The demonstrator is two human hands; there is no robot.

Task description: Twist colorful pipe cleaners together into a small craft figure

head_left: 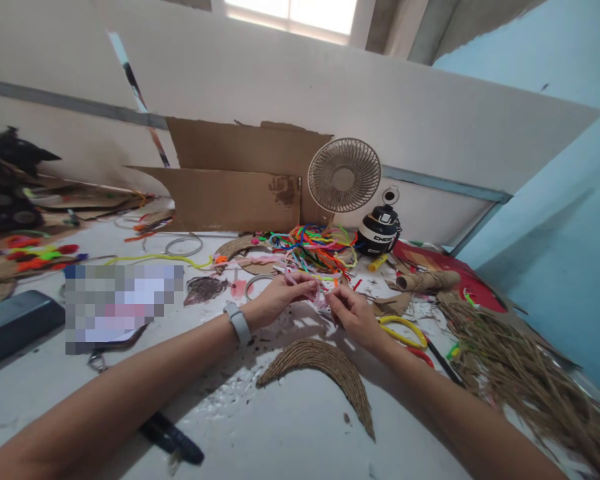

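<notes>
My left hand and my right hand meet over the white table, fingers pinched together on a thin pale pink pipe cleaner held between them. A grey band sits on my left wrist. Just beyond the hands lies a tangled pile of bright pipe cleaners. In front of my hands, nearer to me, a curved crescent of brown corrugated cardboard lies flat on the table.
A small fan and a black-and-white round device stand at the back by folded cardboard. Brown fibre strips heap at the right. A yellow ring, a black marker and a dark case also lie there.
</notes>
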